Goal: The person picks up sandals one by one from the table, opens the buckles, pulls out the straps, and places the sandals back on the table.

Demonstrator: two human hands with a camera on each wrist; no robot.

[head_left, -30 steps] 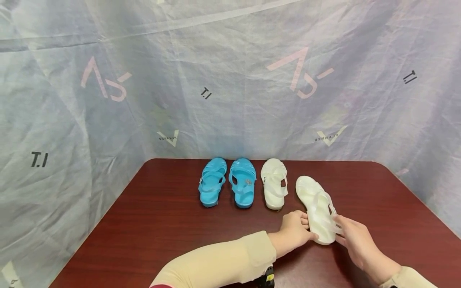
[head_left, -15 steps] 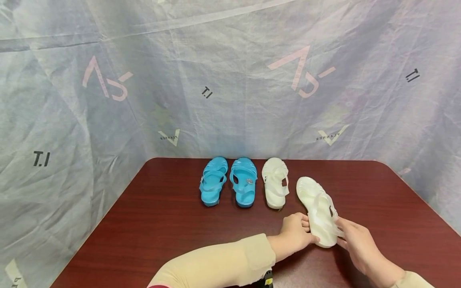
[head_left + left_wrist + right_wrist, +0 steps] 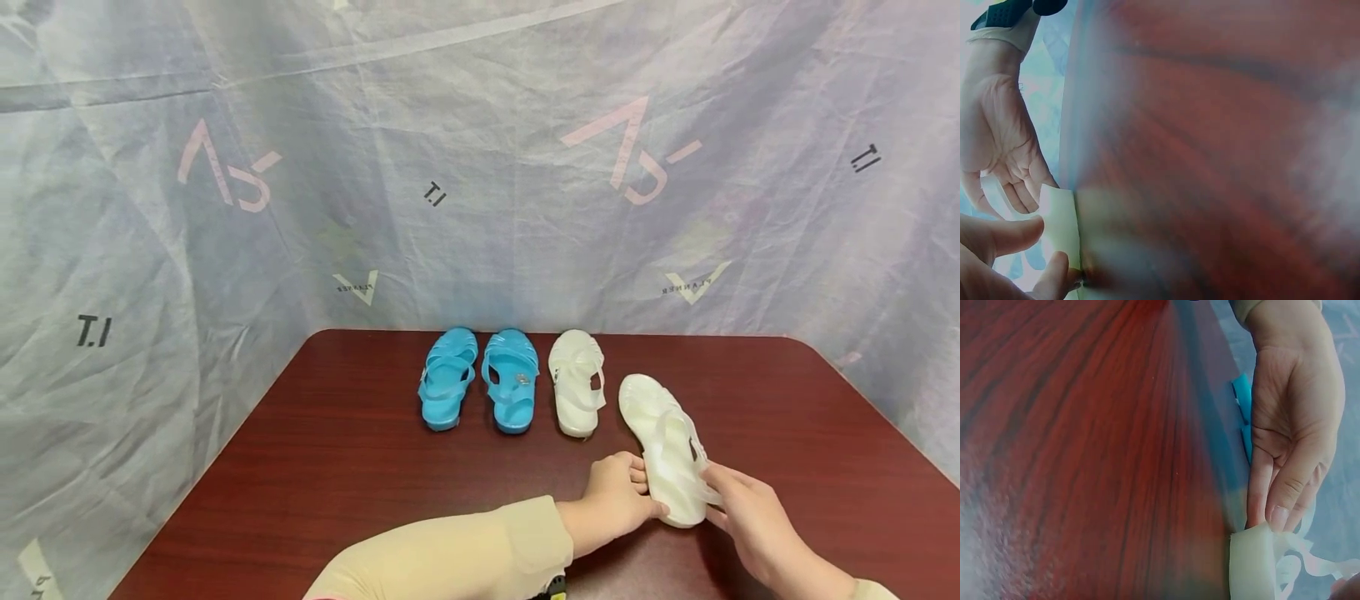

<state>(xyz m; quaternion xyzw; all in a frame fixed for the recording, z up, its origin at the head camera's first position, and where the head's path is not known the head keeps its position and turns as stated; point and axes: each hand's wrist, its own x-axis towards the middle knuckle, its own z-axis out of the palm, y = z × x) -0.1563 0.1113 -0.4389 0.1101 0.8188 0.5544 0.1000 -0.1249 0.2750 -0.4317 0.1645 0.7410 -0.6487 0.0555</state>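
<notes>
A white jelly sandal [image 3: 660, 433] lies on the table at the right, toe pointing away and turned a little left. At its heel, my left hand [image 3: 618, 496] pinches the near left edge, thumb on top. My right hand [image 3: 753, 517] holds the loose back strap and the right side near the heel. In the left wrist view, the pale heel [image 3: 1060, 225] stands between both hands; the right wrist view also shows the heel [image 3: 1252, 562], with left fingertips against it. A second white sandal [image 3: 576, 392] lies just to the left, toe away from me.
Left of the white pair lie two blue sandals, one [image 3: 513, 392] nearer the middle and one [image 3: 446, 387] farther left, toes toward the back edge. The dark red wood table [image 3: 337, 467] has rounded back corners. A printed grey cloth [image 3: 480, 208] hangs behind it.
The held white sandal has slid slightly toward me, both hands moving with it and keeping their grip. The other three sandals stay where they were; the head view shifts slightly.
</notes>
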